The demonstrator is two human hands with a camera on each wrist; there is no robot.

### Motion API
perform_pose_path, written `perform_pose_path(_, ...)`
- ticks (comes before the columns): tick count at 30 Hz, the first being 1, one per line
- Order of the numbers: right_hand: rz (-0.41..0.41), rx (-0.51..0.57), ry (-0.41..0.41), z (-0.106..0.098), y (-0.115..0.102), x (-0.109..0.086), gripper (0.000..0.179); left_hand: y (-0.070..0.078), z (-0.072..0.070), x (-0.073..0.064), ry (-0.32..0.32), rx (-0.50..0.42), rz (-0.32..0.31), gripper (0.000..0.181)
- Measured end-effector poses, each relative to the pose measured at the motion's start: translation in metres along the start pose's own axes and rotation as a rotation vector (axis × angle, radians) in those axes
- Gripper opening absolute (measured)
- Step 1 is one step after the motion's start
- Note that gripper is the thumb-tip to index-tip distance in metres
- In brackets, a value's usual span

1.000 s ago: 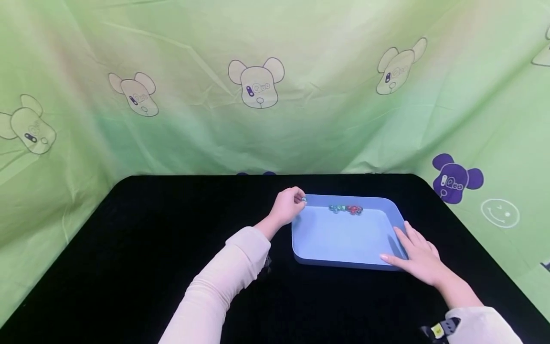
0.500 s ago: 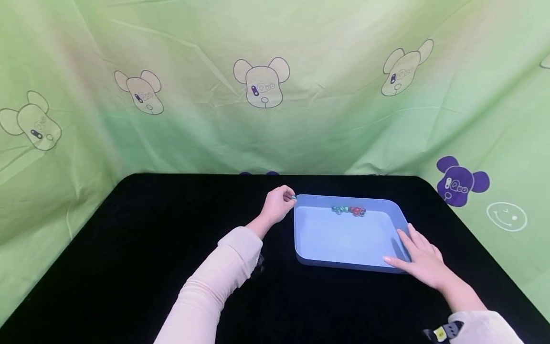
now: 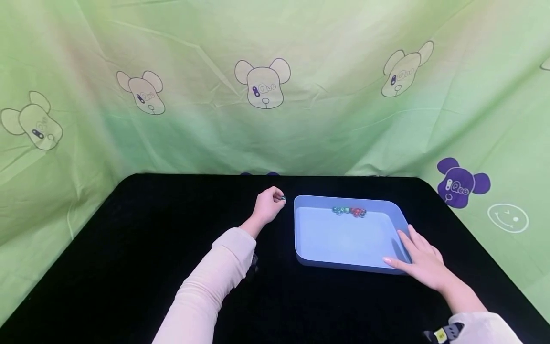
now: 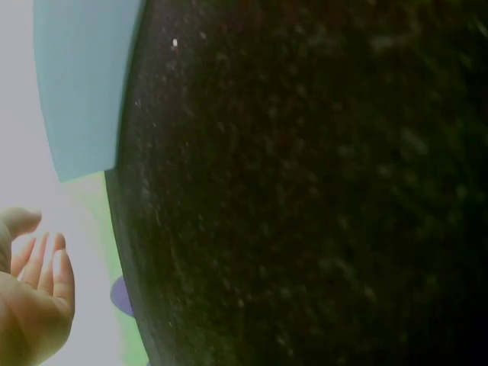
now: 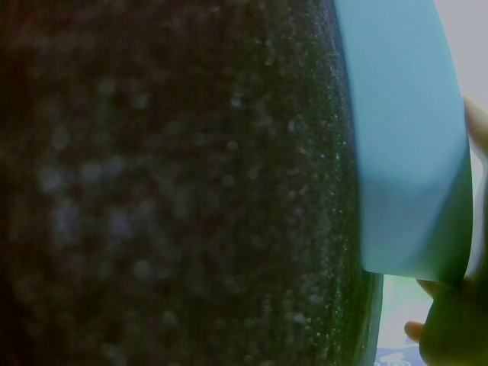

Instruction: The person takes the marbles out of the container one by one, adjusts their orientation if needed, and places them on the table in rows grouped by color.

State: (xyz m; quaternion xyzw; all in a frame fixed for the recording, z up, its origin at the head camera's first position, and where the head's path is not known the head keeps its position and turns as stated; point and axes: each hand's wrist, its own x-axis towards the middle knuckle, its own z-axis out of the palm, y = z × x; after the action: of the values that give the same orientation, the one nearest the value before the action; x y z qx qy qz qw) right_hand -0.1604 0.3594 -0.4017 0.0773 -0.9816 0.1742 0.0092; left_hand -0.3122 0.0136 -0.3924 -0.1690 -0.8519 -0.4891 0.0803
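Note:
My left hand (image 3: 267, 206) is over the black table, left of the blue tray (image 3: 343, 243) and apart from it. Between thumb and fingertips it pinches a small dark-green shiny bead (image 3: 283, 198), mostly hidden by the fingers. In the left wrist view the same hand (image 4: 38, 297) shows at the lower left, its bead not visible. Near the tray's back wall lie several glassy green beads (image 3: 341, 210), with red beads (image 3: 357, 212) beside them on the right. My right hand (image 3: 423, 263) rests with extended fingers on the tray's right side, thumb over the front right corner.
A black cloth-covered table (image 3: 129, 258) carries the tray. Green fabric (image 3: 193, 134) with printed bear heads hangs behind and at both sides. In the right wrist view the tray's outer wall (image 5: 412, 152) stands close to the hand.
My left hand has moved left, from above the tray's back left corner to outside it, with the green bead between its fingers. The right hand stays on the tray.

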Motion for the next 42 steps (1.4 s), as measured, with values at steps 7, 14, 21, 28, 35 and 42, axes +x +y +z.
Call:
perform_pose_path(7, 0.005, 0.0, -0.002, -0.001, 0.0, -0.002, 0.083, -0.009, -0.001, 0.0, 0.013, -0.045, -0.039, 0.011)
perform_pose_path(14, -0.004, 0.002, -0.002, -0.002, -0.002, -0.002, 0.083, -0.033, 0.0, 0.005, 0.044, -0.054, -0.014, 0.01)
perform_pose_path(21, 0.003, -0.003, -0.008, -0.003, -0.003, -0.002, 0.083, -0.131, 0.042, 0.046, 0.028, -0.075, 0.051, 0.014)
perform_pose_path(28, 0.008, 0.001, -0.015, -0.004, -0.004, -0.002, 0.083, -0.201, 0.077, 0.076, 0.034, -0.04, 0.053, 0.017)
perform_pose_path(35, 0.007, -0.005, -0.014, -0.005, -0.002, -0.002, 0.083, -0.277, 0.117, 0.112, 0.007, 0.032, 0.036, 0.022)
perform_pose_path(42, 0.008, -0.004, -0.013, -0.005, -0.001, -0.001, 0.083, -0.213, 0.087, 0.084, -0.014, 0.097, 0.007, 0.017)
